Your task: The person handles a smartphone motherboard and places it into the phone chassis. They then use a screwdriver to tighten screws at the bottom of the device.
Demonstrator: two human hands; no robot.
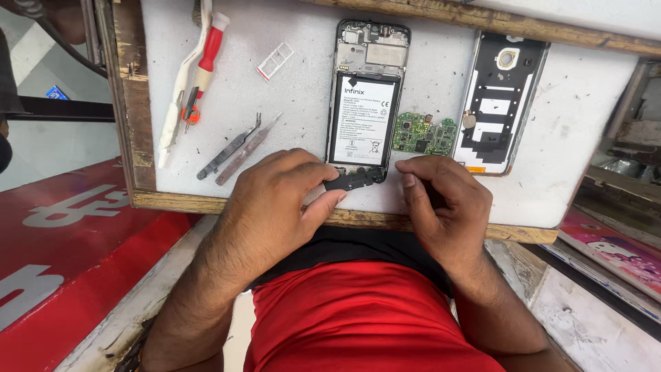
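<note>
At the near wooden edge of the white, scuffed work board [551, 158], the left hand [268, 207] pinches a small black plastic part [354, 180] between thumb and fingers. The right hand [441, 207] is curled, its fingertips touching the same part's other end. The part lies at the bottom of an opened phone [367, 89], whose flat battery shows. Right of it lie a green circuit board [423, 134] and the phone's back cover [499, 100]. Toward the left edge lie metal tweezers [237, 148] and a red-handled screwdriver [203, 65].
</note>
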